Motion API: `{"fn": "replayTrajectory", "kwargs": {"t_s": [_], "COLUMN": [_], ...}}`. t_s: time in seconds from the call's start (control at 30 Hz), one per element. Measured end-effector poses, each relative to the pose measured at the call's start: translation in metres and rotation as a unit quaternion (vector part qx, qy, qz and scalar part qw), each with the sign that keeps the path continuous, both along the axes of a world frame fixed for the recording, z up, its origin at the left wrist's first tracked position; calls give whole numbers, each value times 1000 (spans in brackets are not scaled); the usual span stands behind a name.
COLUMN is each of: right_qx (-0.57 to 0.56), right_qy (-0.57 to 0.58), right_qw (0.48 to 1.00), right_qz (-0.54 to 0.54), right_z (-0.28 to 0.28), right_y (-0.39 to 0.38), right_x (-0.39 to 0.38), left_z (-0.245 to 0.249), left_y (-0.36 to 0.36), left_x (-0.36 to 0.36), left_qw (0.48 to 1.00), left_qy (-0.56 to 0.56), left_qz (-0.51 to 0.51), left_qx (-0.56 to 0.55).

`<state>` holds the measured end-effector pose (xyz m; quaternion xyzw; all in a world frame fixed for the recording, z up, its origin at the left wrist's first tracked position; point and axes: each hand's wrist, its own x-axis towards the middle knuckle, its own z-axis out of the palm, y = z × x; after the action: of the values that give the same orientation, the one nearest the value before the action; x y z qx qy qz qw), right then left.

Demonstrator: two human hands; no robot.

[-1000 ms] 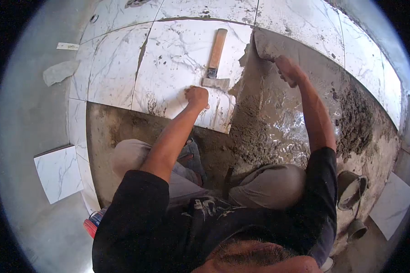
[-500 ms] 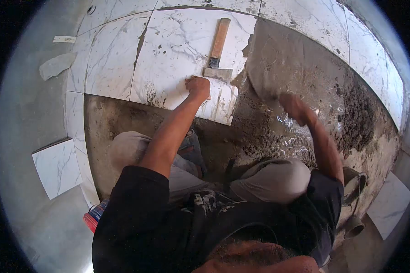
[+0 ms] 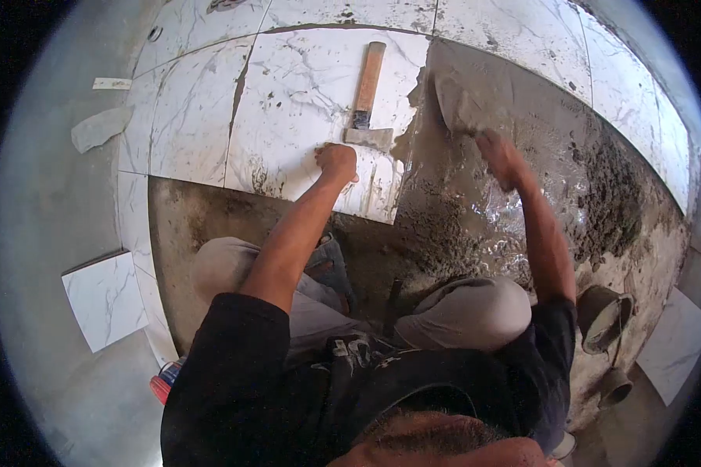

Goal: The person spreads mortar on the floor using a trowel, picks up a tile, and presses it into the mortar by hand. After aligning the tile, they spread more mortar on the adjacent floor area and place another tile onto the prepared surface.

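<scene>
My left hand (image 3: 337,163) rests with curled fingers on a white marble-patterned tile (image 3: 288,101), just below a hammer (image 3: 370,97) with a wooden handle and a grey metal head lying on that tile. My right hand (image 3: 503,161) is wrapped round the handle of a trowel (image 3: 453,109). Its mortar-smeared blade lies over the wet grey mortar (image 3: 533,117) along the tile's right edge. The handle is mostly covered by my fingers, and the blade blends into the mortar.
Laid tiles (image 3: 514,35) border the mortar at the back. Rough, darker mortar (image 3: 611,202) is heaped at the right. A bucket (image 3: 606,319) and a smaller pot (image 3: 615,387) stand by my right elbow. Loose tiles (image 3: 105,300) lie at either side.
My right hand and the trowel have moved away from me, up along the tile's right edge. My left hand stays on the tile. The view has shifted slightly.
</scene>
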<state>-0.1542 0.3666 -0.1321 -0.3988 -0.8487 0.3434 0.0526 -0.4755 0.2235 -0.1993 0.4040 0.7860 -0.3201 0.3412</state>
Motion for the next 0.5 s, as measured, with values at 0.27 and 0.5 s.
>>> {"fn": "replayTrajectory", "kwargs": {"t_s": [0.27,0.5], "right_qx": [-199,-247], "right_qy": [-162,-163], "right_qw": [962,929], "right_qz": [97,222], "right_z": [21,-7], "right_y": [57,-53], "right_x": [-44,30], "left_z": [13,15], "left_y": [-16,-14], "left_x": [10,12], "left_qw": [982,987], "left_qy": [67,72], "left_qz": [-122,-77], "left_qx": [130,123]}}
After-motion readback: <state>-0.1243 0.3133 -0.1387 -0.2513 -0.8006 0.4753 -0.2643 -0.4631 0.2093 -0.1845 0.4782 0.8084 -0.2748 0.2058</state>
